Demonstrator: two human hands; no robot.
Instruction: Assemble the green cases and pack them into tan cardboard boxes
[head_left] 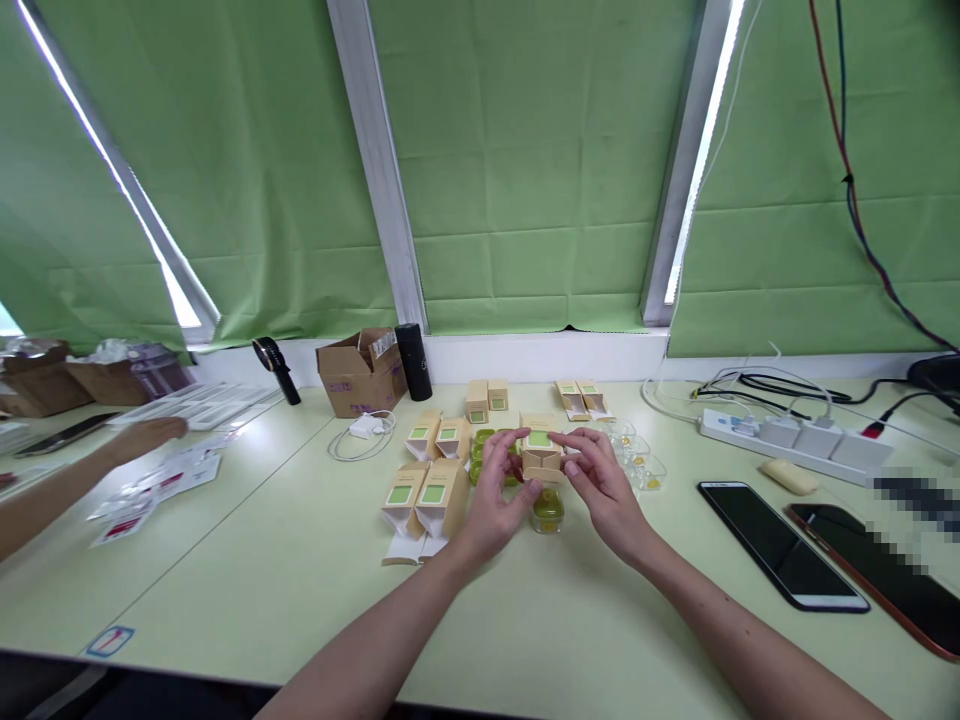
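Between my hands is a small kraft box (pixel 540 440) with a green label, its flap hanging at the bottom. My left hand (pixel 499 495) holds its left side, and my right hand (pixel 604 490) has its fingers at the right side. Just below the box, a green-lidded clear jar (pixel 547 510) stands on the table. More green jars (pixel 480 445) are partly hidden behind my left hand. To the left stand several kraft boxes (pixel 442 490) with open white flaps. Clear containers (pixel 645 465) lie beyond my right hand.
Farther back are more small boxes (pixel 487 398), a cardboard carton (pixel 361 375), a black cylinder (pixel 413 362) and a white cable (pixel 367 430). Phones (pixel 780 545) and a power strip (pixel 795 440) lie at right. Another person's arm (pixel 90 480) reaches in at far left over plastic packets (pixel 169 480).
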